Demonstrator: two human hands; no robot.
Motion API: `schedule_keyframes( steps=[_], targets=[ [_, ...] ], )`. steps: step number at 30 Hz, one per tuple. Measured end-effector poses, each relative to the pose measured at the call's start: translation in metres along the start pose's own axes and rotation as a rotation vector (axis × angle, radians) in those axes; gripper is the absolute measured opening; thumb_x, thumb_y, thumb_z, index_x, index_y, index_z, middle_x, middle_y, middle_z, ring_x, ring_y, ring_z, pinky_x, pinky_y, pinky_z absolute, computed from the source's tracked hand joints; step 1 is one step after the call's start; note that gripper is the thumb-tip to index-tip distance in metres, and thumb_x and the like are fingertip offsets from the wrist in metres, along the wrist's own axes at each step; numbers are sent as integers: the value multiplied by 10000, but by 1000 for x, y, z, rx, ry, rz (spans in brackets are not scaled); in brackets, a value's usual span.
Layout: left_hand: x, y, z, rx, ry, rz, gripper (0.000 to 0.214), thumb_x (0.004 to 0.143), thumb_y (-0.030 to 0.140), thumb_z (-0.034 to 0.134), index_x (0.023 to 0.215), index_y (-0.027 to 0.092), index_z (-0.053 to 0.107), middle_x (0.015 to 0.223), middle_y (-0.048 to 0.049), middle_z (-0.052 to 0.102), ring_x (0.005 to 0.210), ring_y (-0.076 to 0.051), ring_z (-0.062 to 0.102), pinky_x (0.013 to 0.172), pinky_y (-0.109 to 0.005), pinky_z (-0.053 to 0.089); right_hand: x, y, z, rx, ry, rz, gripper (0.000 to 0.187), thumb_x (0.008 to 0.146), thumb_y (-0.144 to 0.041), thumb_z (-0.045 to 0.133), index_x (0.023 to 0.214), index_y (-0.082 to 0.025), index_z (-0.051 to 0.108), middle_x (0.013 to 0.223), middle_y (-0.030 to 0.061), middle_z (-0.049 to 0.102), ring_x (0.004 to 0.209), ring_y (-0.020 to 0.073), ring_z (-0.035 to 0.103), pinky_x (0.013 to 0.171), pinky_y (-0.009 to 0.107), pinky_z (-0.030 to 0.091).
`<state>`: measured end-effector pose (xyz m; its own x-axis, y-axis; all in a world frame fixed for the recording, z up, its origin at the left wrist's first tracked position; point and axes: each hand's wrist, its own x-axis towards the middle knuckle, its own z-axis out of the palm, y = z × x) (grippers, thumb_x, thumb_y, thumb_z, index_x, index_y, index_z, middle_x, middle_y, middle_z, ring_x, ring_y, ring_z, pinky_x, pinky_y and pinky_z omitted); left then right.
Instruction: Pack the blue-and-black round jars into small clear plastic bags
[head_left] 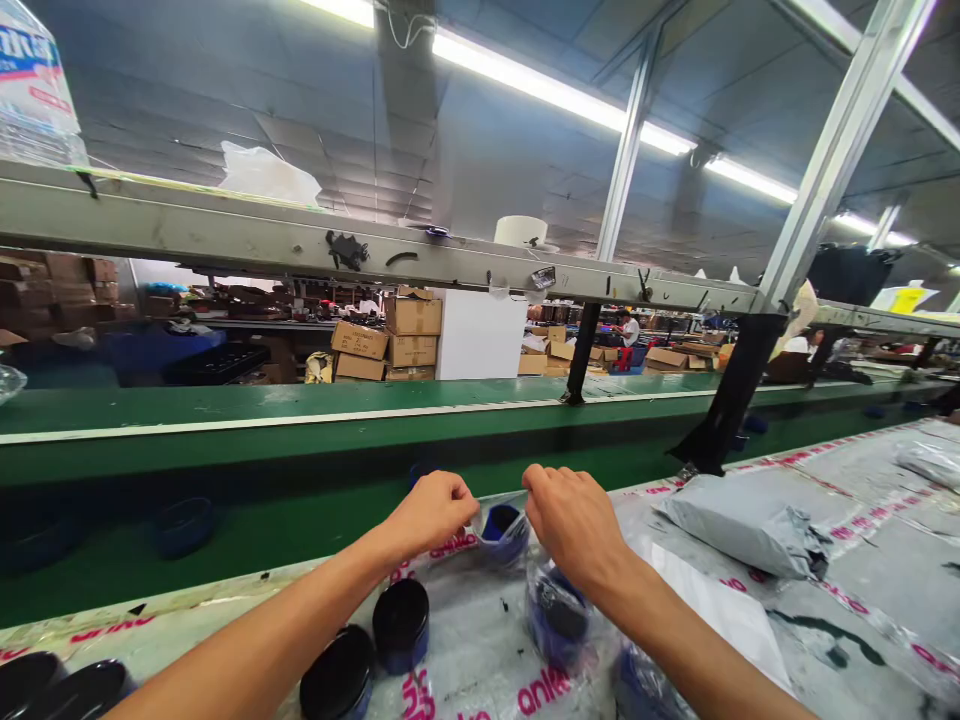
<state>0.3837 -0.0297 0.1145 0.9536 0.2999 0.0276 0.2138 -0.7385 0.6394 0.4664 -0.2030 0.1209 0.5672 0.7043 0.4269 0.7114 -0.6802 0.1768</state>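
Left hand [431,517], right hand [571,525], pinching one clear bag [501,530], four black-lidded jars [401,625]

Black is recorded on the jar lids [401,612], deep blue on the jar bodies [401,658]. Blue is also seen through the clear bag [504,530] between the two hands. The table sheet [480,640] is marked with repeating magenta lettering on translucent film. The mailer bag [742,525] is catalogued as grey; the conveyor belt [300,400] as green, edged by a white stripe; the stacked cartons [386,350] as brown.
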Motion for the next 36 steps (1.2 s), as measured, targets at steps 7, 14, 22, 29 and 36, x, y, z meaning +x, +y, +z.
schedule_keyframes(
  steps=[7, 14, 22, 29, 36],
  targets=[
    [-6, 12, 19, 67, 73, 17, 172, 866, 154, 564, 705, 168, 621, 692, 3, 660, 704, -169, 628, 655, -278, 435, -15, 21, -4, 25, 35, 68, 182, 915, -94, 567, 992, -202, 691, 841, 57, 772, 844, 246, 713, 728, 337, 377],
    [-13, 14, 17, 16, 14, 168, 350, 929, 450, 443, 1024, 171, 632, 1043, -81, 713, 914, -255, 661, 785, -340, 477, -93, 107, -35, 84, 137, 264, 191, 981, -206, 504, 1005, -206, 694, 943, 52, 765, 879, 232, 705, 759, 317, 430],
    [-16, 22, 31, 317, -194, 399, 690, 646, 133, 647, 1311, 283, 538, 1304, -24, 586, 1180, -250, 587, 980, -317, 435, -169, 121, -6, 224, -363, 201, 387, 816, -158, 686, 1198, -214, 681, 1223, 95, 676, 1104, 289, 643, 860, 352, 494],
    [-11, 38, 40, 441, -86, 332, 93, 783, 196, 549, 830, 230, 621, 1007, -17, 621, 803, -206, 626, 689, -300, 395, -167, 106, 14, 100, -335, 204, 299, 939, -55, 459, 954, -186, 727, 1009, 93, 720, 980, 272, 676, 772, 334, 497],
    [-20, 44, 30, 421, -112, 286, 81, 821, 302, 601, 851, 241, 646, 962, -16, 651, 865, -235, 638, 733, -326, 419, -173, 120, 24, 421, -165, 459, 202, 896, -165, 514, 914, -202, 712, 880, 44, 736, 822, 208, 672, 709, 300, 432]
  ],
)
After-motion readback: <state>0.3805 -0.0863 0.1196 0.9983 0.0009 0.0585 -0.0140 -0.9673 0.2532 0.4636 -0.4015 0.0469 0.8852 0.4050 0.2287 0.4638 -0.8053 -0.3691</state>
